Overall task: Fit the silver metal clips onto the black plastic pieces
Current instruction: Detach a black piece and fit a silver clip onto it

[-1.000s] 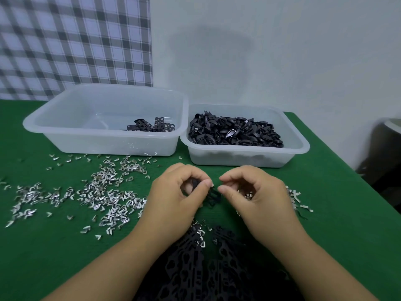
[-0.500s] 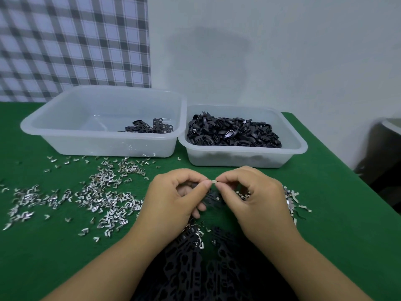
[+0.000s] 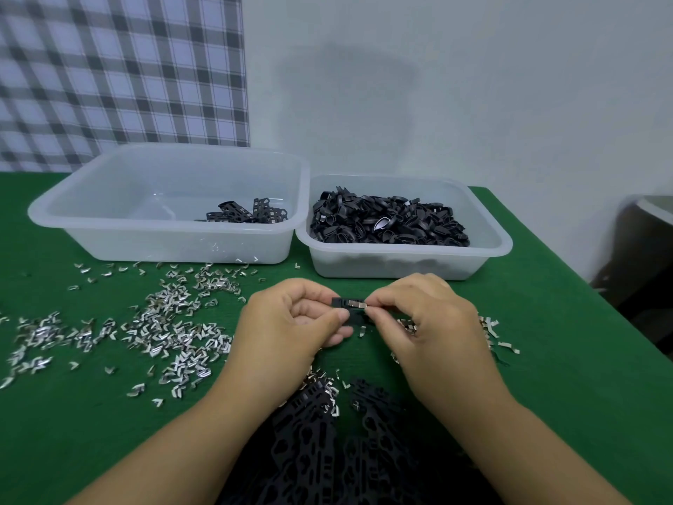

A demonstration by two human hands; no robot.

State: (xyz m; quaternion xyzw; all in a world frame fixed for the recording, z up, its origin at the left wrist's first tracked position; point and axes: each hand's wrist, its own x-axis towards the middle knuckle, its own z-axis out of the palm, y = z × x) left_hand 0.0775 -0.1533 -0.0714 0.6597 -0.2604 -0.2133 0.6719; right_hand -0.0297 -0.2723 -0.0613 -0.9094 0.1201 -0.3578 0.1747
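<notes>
Above the green table, my left hand [image 3: 291,324] pinches a small black plastic piece [image 3: 347,308] between thumb and forefinger. A silver metal clip [image 3: 357,304] lies against the top of that piece, pinched by the fingertips of my right hand [image 3: 422,322]. The two hands meet at the piece. Loose silver clips [image 3: 167,329] are scattered over the cloth to the left, and a few more clips [image 3: 491,331] lie right of my right hand. A heap of flat black perforated strips [image 3: 327,450] lies between my forearms.
Two translucent tubs stand at the back. The left tub [image 3: 164,246] holds a few black strips [image 3: 251,215]; the right tub [image 3: 400,266] is filled with black plastic loops [image 3: 386,224]. The table's right edge [image 3: 568,271] drops off beside a dark object [image 3: 644,256].
My hands have risen slightly and turned the black piece up into view. The silver clip, earlier pinched between the fingertips, now sits against the piece's top edge.
</notes>
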